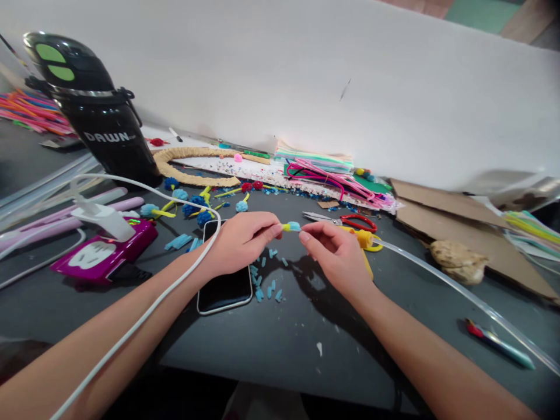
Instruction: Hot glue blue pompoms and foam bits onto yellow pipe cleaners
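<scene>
Above the middle of the table, my left hand pinches a short yellow-green pipe cleaner stem between thumb and fingers. At the stem's tip sits a light blue pipe cleaner piece. The thumb and fingers of my right hand are closed at the other end of that blue piece. Below the hands lie several cut light blue pieces. Under my left hand and wrist is a phone, partly covered. Just behind my right hand rests what looks like a yellow glue gun with a long clear glue stick.
Red-handled scissors lie beyond my right hand. Small blue pompom flowers are at left-centre. A black bottle and a purple power strip stand left. A white cable crosses my left forearm. Cardboard and a pen are right.
</scene>
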Demonstrator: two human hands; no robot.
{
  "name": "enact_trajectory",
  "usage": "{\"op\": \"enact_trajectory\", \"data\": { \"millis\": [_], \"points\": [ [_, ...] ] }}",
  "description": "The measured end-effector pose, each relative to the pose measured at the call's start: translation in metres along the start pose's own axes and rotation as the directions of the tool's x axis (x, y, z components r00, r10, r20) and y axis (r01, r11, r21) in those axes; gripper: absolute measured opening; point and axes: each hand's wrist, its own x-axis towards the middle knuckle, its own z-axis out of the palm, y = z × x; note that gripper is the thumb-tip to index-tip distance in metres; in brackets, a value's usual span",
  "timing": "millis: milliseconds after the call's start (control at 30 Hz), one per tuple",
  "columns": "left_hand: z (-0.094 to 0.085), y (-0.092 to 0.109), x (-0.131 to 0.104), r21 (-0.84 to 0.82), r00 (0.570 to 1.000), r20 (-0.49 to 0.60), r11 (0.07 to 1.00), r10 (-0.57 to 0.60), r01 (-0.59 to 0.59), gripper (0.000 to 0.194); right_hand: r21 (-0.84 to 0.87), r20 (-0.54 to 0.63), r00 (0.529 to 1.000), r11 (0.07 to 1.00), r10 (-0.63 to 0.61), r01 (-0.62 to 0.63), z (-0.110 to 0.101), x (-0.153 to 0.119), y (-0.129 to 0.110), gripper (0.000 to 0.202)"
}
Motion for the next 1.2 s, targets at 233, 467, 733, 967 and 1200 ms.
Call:
{"op": "enact_trajectory", "data": {
  "millis": [233, 467, 733, 967, 1200],
  "points": [
    [-0.0025, 0.0067, 0.0002, -0.143, 0.994, 0.002, 0.984, -0.107, 0.106, 0.040, -0.057, -0.072, 0.990, 0.992, -0.118, 0.114, -0.0022, -0.0003, 0.0000, 0.015],
    [-0.0013, 0.0072, 0.0001, -0.277, 0.988, 0.074, 0.949, -0.138, 0.153, 0.041, -0.154, -0.007, 0.949, 0.938, -0.315, 0.310, -0.0051, -0.0002, -0.0008, 0.020],
    [-0.0011, 0.0069, -0.0006, -0.193, 0.990, 0.119, 0.976, -0.079, 0.101, 0.040, -0.211, 0.035, 0.934, 0.911, -0.356, 0.355, -0.0087, 0.0011, -0.0042, 0.014],
    [0.0000, 0.0049, -0.0001, -0.155, 0.989, 0.138, 0.985, -0.057, 0.078, 0.041, -0.262, 0.072, 0.927, 0.890, -0.368, 0.374, -0.0084, 0.0020, -0.0050, 0.010],
    [0.0010, 0.0058, 0.0000, -0.154, 0.986, 0.161, 0.985, -0.054, 0.079, 0.041, -0.296, 0.136, 0.880, 0.829, -0.455, 0.474, -0.0101, 0.0040, -0.0014, 0.009]
  ]
}}
